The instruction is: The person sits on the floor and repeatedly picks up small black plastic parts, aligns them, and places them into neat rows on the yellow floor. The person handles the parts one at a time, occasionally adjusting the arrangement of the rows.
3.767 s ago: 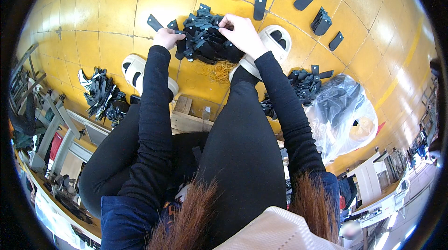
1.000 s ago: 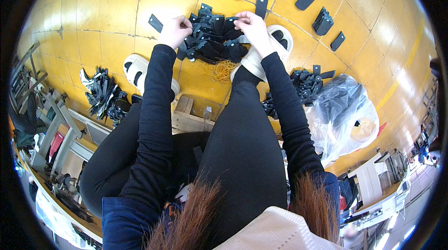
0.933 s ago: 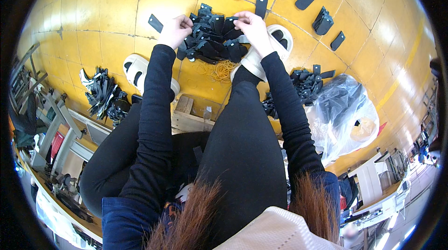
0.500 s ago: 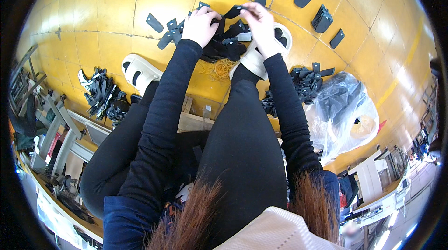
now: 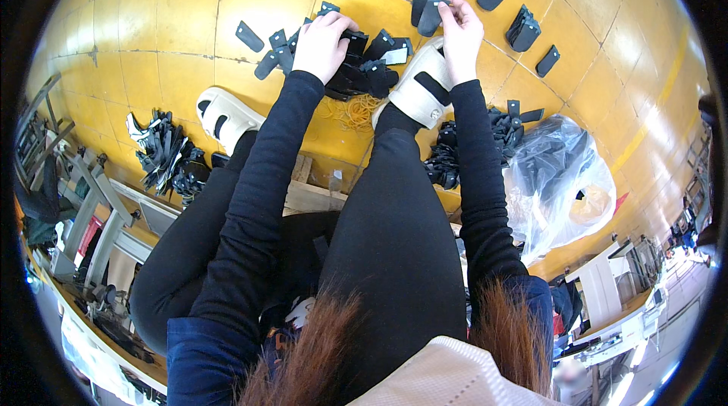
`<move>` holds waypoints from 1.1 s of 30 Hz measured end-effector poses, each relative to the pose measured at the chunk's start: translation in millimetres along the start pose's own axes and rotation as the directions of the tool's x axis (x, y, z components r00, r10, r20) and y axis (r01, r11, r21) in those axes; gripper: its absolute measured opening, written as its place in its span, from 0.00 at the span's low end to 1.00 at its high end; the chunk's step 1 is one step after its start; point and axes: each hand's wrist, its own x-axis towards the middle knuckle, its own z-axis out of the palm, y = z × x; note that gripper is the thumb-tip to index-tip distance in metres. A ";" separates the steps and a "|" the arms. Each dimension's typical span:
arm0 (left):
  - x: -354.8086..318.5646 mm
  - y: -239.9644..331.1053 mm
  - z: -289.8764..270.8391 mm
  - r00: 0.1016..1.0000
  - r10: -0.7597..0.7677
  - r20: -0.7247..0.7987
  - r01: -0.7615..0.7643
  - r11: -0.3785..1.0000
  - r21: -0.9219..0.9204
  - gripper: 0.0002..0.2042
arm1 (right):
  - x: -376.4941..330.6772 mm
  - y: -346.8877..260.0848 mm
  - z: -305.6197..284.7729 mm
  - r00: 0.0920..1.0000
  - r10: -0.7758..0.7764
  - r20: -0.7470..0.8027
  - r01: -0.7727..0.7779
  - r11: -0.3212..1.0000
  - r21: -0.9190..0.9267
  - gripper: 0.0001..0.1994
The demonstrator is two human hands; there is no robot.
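Floor (image 5: 182, 4): yellow tile. Plastic bag (image 5: 561, 194): clear, on the floor, far right. Heap of black flaps (image 5: 353, 84): between the cream sandals (image 5: 415, 101). Left hand (image 5: 322, 43): over the heap, fingers curled; grip cannot be determined. Right hand (image 5: 461, 31): pinched on a single flap (image 5: 428, 21), right of the heap, next to another flap (image 5: 420, 0).

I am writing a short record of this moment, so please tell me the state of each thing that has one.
Black pile, loose, disordered
Left hand, curled over the pile; hold unclear
Black piece, held up at one end
Right hand, pinching that piece
Small stacks, laid out apart
Yellow bands, tangled
Sandals, worn
Plastic bag, dark contents showing through; opening unclear
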 end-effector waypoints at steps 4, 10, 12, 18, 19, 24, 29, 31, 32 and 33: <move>0.5 3.2 -0.1 0.999 -0.043 0.032 0.043 0.999 -0.001 0.06 | 3.3 3.0 2.4 1.000 -0.020 -0.013 0.021 0.999 0.044 0.09; 2.4 3.9 -1.1 0.998 -0.047 0.039 0.048 0.998 -0.041 0.06 | 3.7 0.6 2.9 1.000 -0.017 -0.023 0.018 0.999 0.042 0.09; 3.4 3.2 -0.7 0.997 -0.060 0.046 0.062 0.997 -0.044 0.06 | 3.7 -0.1 2.6 1.000 -0.011 -0.025 0.011 1.000 0.016 0.09; 1.2 1.3 0.1 0.996 -0.082 0.044 0.085 0.993 -0.080 0.07 | 7.2 1.7 0.1 0.999 0.036 -0.024 -0.032 0.990 0.136 0.08; 0.2 0.6 -0.4 0.996 -0.079 0.036 0.082 0.993 -0.088 0.07 | 13.0 2.7 -3.8 0.999 -0.019 -0.046 0.027 0.986 0.164 0.09; -2.5 -5.8 -6.7 0.983 -0.168 0.075 0.184 0.904 -0.386 0.13 | 92.5 9.4 -49.6 0.937 -0.267 -0.226 0.279 0.960 0.020 0.11; 2.0 -15.2 -10.3 0.966 -0.206 0.156 0.257 0.827 -0.500 0.16 | 192.4 21.2 -93.3 0.968 0.000 -0.249 -0.005 1.000 -0.021 0.16; 3.3 -18.0 -9.6 0.967 -0.193 0.166 0.250 0.837 -0.487 0.15 | 205.2 22.4 -95.4 0.912 -0.355 -0.204 0.234 0.862 -0.450 0.17; 3.7 -18.8 -8.4 0.967 -0.189 0.170 0.250 0.836 -0.489 0.16 | 206.1 20.0 -93.3 0.911 -0.370 -0.185 0.259 0.859 -0.442 0.17; 3.9 -19.5 -7.0 0.967 -0.186 0.175 0.249 0.834 -0.492 0.16 | 203.3 15.0 -90.5 0.908 -0.384 -0.165 0.283 0.855 -0.435 0.18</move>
